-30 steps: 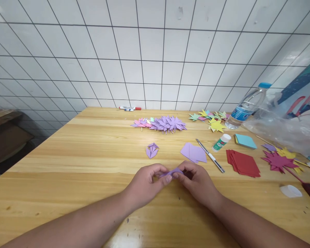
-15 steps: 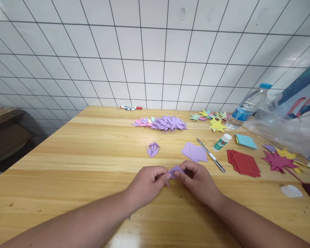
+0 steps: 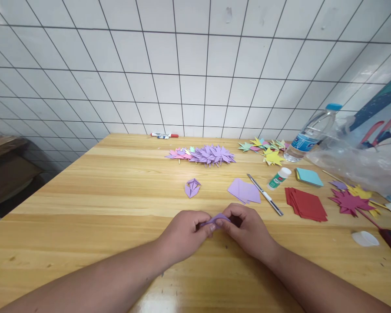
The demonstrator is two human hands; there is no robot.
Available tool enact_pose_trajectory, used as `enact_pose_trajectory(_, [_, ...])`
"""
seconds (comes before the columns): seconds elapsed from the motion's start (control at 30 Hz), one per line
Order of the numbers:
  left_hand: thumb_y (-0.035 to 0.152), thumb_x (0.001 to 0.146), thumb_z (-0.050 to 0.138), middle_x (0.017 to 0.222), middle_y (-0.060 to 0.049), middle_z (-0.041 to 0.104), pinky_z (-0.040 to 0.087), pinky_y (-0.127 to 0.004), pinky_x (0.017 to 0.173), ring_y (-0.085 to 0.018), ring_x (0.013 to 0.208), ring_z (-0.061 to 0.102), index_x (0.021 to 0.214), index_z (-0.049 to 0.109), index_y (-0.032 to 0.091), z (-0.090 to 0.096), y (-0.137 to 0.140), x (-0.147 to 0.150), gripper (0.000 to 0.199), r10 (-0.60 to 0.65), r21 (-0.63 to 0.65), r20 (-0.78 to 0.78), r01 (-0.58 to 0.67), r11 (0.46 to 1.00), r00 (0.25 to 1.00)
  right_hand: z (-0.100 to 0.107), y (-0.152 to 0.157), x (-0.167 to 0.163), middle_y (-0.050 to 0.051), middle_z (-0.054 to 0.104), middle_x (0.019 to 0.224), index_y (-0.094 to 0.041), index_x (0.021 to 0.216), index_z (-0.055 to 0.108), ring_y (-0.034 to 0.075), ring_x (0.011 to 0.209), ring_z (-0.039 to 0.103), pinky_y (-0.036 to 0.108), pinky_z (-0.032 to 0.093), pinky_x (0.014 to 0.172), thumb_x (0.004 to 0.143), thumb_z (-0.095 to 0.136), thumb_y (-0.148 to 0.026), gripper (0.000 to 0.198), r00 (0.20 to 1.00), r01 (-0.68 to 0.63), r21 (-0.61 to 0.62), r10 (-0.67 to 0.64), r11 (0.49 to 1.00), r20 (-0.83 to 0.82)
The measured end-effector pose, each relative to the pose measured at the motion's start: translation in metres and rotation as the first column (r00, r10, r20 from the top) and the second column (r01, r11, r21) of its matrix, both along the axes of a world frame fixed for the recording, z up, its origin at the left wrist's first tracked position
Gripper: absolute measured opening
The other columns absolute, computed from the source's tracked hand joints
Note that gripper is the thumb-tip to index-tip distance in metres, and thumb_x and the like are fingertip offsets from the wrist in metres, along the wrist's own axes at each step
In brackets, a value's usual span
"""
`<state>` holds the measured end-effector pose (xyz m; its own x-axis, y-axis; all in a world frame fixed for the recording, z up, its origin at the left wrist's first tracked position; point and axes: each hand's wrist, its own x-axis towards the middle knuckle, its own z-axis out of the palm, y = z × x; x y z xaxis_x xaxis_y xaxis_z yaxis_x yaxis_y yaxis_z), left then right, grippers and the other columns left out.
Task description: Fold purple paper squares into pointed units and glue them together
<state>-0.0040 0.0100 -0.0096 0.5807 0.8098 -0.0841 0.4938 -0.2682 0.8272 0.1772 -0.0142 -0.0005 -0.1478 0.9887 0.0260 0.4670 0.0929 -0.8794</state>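
Note:
A small piece of purple paper [image 3: 219, 217] is pinched between both hands above the near middle of the table. My left hand [image 3: 187, 230] grips its left side, thumb on top. My right hand [image 3: 247, 224] is closed on the right side, its thumb close to the left one. Fingers hide much of the paper, so its folds are only partly visible. Beyond the left hand lies a folded purple paper piece [image 3: 192, 188]. Several flat purple sheets [image 3: 244, 191] rest past the right hand, with a utility knife [image 3: 265, 194] beside them.
Toward the back are purple paper leaves [image 3: 211, 155], yellow leaves [image 3: 273, 157] and markers [image 3: 164, 135]. On the right stand a glue stick [image 3: 279, 178] and water bottle [image 3: 311, 134], near red sheets [image 3: 306, 204], blue sheets [image 3: 309, 177], a magenta leaf [image 3: 350, 202] and a plastic cup [image 3: 365, 238].
The purple paper has tilted and looks narrower, with its left end now showing along the left fingers. My right thumb has shifted slightly left, nearer my left thumb.

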Motion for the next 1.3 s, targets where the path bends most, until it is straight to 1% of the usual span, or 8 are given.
enact_pose_trajectory(0.17, [0.036, 0.084, 0.044, 0.058, 0.003, 0.049, 0.03, -0.02, 0.053, -0.009, 0.056, 0.041, 0.065, 0.058, 0.016, -0.001, 0.002, 0.002, 0.03, 0.071, -0.086, 0.125, -0.061, 0.994, 0.99, 0.006, -0.003, -0.002, 0.001, 0.063, 0.079, -0.018, 0.088, 0.061, 0.014, 0.07, 0.055, 0.022, 0.042, 0.061, 0.074, 0.062, -0.029, 0.018, 0.995, -0.086, -0.009, 0.086, 0.996, -0.046])
enact_pose_trajectory(0.43, [0.033, 0.083, 0.045, 0.061, 0.002, 0.055, 0.032, -0.02, 0.055, -0.01, 0.059, 0.046, 0.067, 0.061, 0.016, -0.001, 0.002, 0.001, 0.029, 0.067, -0.072, 0.142, -0.057, 0.996, 0.988, 0.001, -0.002, -0.003, -0.003, 0.047, 0.058, -0.016, 0.064, 0.057, 0.01, 0.056, 0.04, 0.021, 0.032, 0.051, 0.073, 0.062, -0.035, 0.022, 1.0, 0.005, -0.075, -0.005, 0.997, -0.004])
enact_pose_trajectory(0.6, [0.033, 0.083, 0.046, 0.056, 0.002, 0.055, 0.032, -0.02, 0.053, -0.009, 0.054, 0.045, 0.059, 0.057, 0.015, 0.003, 0.003, 0.001, 0.032, 0.099, -0.097, 0.154, -0.085, 0.992, 0.983, 0.0, 0.001, -0.001, -0.006, 0.039, 0.053, -0.015, 0.057, 0.051, 0.008, 0.052, 0.033, 0.02, 0.026, 0.047, 0.068, 0.067, -0.038, 0.029, 0.989, 0.066, -0.144, -0.083, 0.987, -0.118])
enact_pose_trajectory(0.77, [0.035, 0.081, 0.05, 0.058, 0.001, 0.058, 0.037, -0.021, 0.056, -0.011, 0.056, 0.05, 0.07, 0.06, 0.014, 0.006, 0.005, 0.0, 0.026, 0.184, -0.2, 0.252, -0.135, 0.97, 0.95, 0.002, 0.005, 0.003, -0.004, 0.046, 0.054, -0.015, 0.061, 0.056, 0.008, 0.052, 0.038, 0.021, 0.03, 0.05, 0.064, 0.07, -0.041, 0.03, 0.951, 0.109, -0.175, -0.154, 0.978, -0.268])
enact_pose_trajectory(0.93, [0.034, 0.08, 0.052, 0.055, 0.001, 0.056, 0.035, -0.02, 0.053, -0.009, 0.051, 0.046, 0.062, 0.056, 0.014, 0.009, 0.006, 0.0, 0.028, 0.257, -0.205, 0.262, -0.207, 0.957, 0.93, 0.001, 0.006, 0.009, 0.0, 0.055, 0.058, -0.015, 0.065, 0.059, 0.012, 0.057, 0.049, 0.024, 0.039, 0.056, 0.067, 0.067, -0.046, 0.032, 0.897, 0.161, -0.221, -0.235, 0.962, -0.373])
enact_pose_trajectory(1.07, [0.035, 0.08, 0.051, 0.056, 0.001, 0.057, 0.036, -0.02, 0.055, -0.01, 0.053, 0.048, 0.062, 0.056, 0.014, 0.008, 0.006, 0.0, 0.028, 0.239, -0.193, 0.243, -0.195, 0.962, 0.94, 0.002, 0.003, 0.009, 0.0, 0.056, 0.066, -0.017, 0.078, 0.061, 0.013, 0.062, 0.052, 0.025, 0.042, 0.061, 0.074, 0.061, -0.046, 0.029, 0.895, 0.133, -0.142, -0.18, 0.981, -0.409])
enact_pose_trajectory(1.17, [0.036, 0.082, 0.048, 0.057, 0.001, 0.057, 0.036, -0.021, 0.056, -0.011, 0.056, 0.049, 0.062, 0.058, 0.015, 0.004, 0.005, 0.0, 0.031, 0.155, -0.126, 0.176, -0.134, 0.983, 0.972, 0.003, 0.001, 0.006, 0.001, 0.057, 0.076, -0.019, 0.095, 0.059, 0.014, 0.069, 0.053, 0.025, 0.043, 0.064, 0.078, 0.056, -0.044, 0.03, 0.939, 0.044, -0.051, -0.058, 0.998, -0.34])
enact_pose_trajectory(1.3, [0.038, 0.082, 0.047, 0.057, 0.002, 0.057, 0.034, -0.021, 0.054, -0.01, 0.054, 0.047, 0.062, 0.059, 0.016, 0.003, 0.003, 0.001, 0.033, 0.062, -0.068, 0.08, -0.056, 0.996, 0.995, 0.001, 0.0, 0.003, 0.001, 0.056, 0.066, -0.016, 0.07, 0.059, 0.013, 0.062, 0.049, 0.023, 0.039, 0.057, 0.077, 0.058, -0.042, 0.026, 0.993, -0.009, -0.013, 0.008, 1.0, -0.118])
